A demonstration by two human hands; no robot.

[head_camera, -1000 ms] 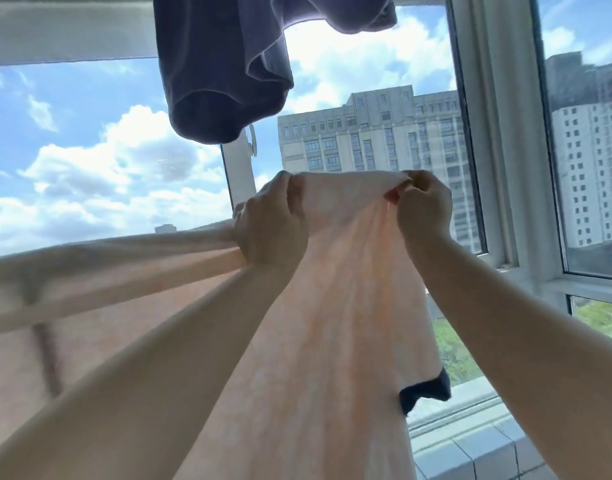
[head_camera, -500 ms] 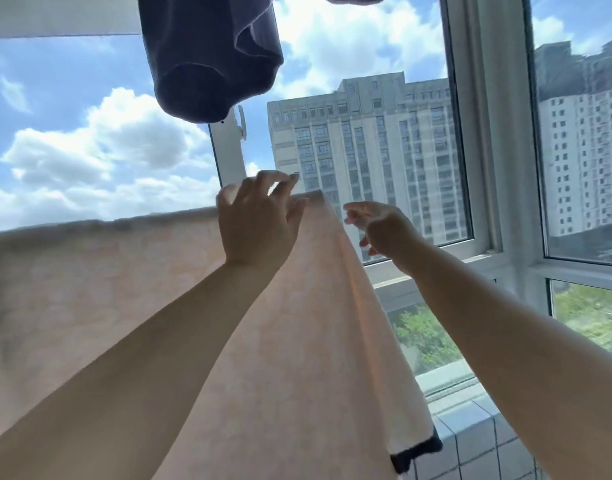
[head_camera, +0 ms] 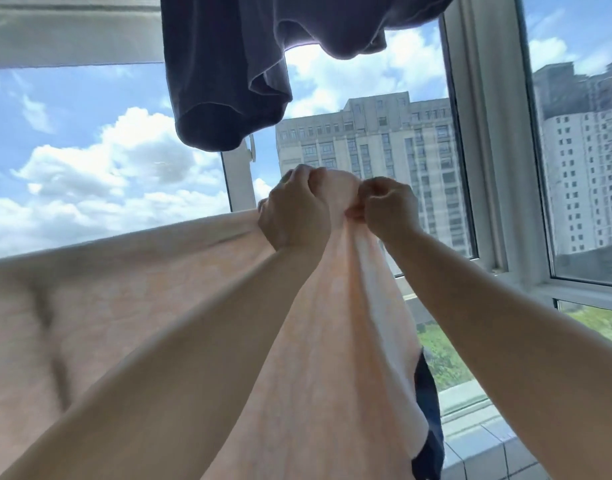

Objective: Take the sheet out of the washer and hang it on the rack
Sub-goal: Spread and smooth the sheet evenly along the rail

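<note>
The pale peach cotton sheet is being gripped at its raised top edge by the closed left hand and right hand, its length trailing leftward.

White-framed windows fill the frame, with a thinner mullion at centre. Bright daylight enters; blue sky with white clouds occupies the left half. A pale high-rise building stands at centre right, a second tower at far right. A white tiled ledge lies at lower right, green trees beyond it.
</note>
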